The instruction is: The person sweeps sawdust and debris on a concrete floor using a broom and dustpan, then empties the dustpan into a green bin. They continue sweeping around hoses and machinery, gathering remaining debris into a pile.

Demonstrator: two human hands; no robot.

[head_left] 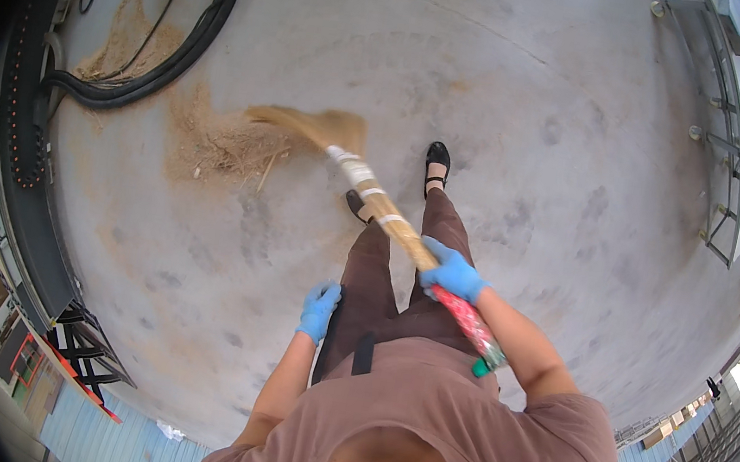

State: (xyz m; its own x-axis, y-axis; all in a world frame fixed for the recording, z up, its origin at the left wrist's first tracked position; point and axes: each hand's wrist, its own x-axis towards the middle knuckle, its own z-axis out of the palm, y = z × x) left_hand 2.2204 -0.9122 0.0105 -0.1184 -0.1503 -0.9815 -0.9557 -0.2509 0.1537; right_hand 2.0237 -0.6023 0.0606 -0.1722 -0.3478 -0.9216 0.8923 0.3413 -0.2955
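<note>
My right hand (453, 271), in a blue glove, is wrapped round the handle of a straw broom (397, 225). The handle has white bands and a red and green wrapped upper end that passes under my right forearm. The fanned bristles (314, 124), a little blurred, reach to the left over the concrete floor, at the upper edge of a pile of sawdust and wood bits (229, 149). My left hand (319, 311), also in a blue glove, hangs beside my left thigh. Its fingers are curled in, with nothing visible in them.
A thick black hose (214, 33) and thin cables loop over more sawdust (138, 37) at the upper left. Dark machinery (23, 129) runs along the left edge. A grey metal frame on wheels (738, 130) stands at the right. My black shoes (438, 158) are on the floor near the broom.
</note>
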